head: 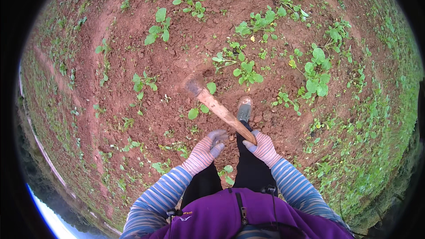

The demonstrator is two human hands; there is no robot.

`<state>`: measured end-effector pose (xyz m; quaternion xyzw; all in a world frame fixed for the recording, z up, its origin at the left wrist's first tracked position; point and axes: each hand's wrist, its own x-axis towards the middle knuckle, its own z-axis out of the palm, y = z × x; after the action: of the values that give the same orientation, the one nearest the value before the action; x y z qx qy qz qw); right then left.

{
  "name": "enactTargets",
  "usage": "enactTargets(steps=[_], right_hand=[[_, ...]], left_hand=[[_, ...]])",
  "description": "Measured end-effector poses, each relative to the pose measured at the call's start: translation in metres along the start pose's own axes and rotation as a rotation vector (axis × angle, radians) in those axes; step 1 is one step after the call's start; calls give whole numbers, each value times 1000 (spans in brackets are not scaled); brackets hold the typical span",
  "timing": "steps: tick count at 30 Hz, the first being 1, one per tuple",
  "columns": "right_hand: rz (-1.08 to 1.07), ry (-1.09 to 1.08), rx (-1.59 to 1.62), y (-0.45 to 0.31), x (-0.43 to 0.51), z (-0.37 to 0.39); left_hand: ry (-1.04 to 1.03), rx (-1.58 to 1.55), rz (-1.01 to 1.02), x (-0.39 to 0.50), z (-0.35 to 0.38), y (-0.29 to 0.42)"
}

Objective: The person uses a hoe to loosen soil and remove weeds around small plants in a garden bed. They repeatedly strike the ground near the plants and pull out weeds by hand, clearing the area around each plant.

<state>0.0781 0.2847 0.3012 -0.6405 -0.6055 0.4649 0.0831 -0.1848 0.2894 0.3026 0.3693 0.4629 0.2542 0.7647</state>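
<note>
A hoe with a wooden handle [222, 110] slants from the lower right to the upper left, its dirt-coloured head [193, 84] low over or at the reddish soil; blur hides the blade's edge. My right hand [264, 146], in a striped knit glove, is closed around the handle's near end. Left of it, my left hand [208, 147], gloved alike, is apart from the handle with its fingers curved and parted, holding nothing. Round-leaved green seedlings [198, 111] grow by the hoe's head and handle. A leaf [211, 88] shows just right of the head.
My shoe [244, 109] stands on the soil beyond the handle. Leafy plants [247, 73] grow ahead, with larger ones [317, 76] to the right and another [158, 28] at the upper left. Dense low weeds [375, 122] cover the right side. A pale strip [49, 159] borders the field at left.
</note>
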Motion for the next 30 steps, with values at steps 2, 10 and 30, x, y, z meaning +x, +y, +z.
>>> enactTargets(steps=[2, 10, 30], right_hand=[[98, 68, 5, 8, -24, -31], [440, 403, 503, 15, -130, -84], [415, 491, 1249, 7, -158, -142]], left_hand=[[4, 106, 18, -23, -18, 0], [382, 585, -363, -176, -156, -74], [124, 1170, -718, -253, -249, 47]])
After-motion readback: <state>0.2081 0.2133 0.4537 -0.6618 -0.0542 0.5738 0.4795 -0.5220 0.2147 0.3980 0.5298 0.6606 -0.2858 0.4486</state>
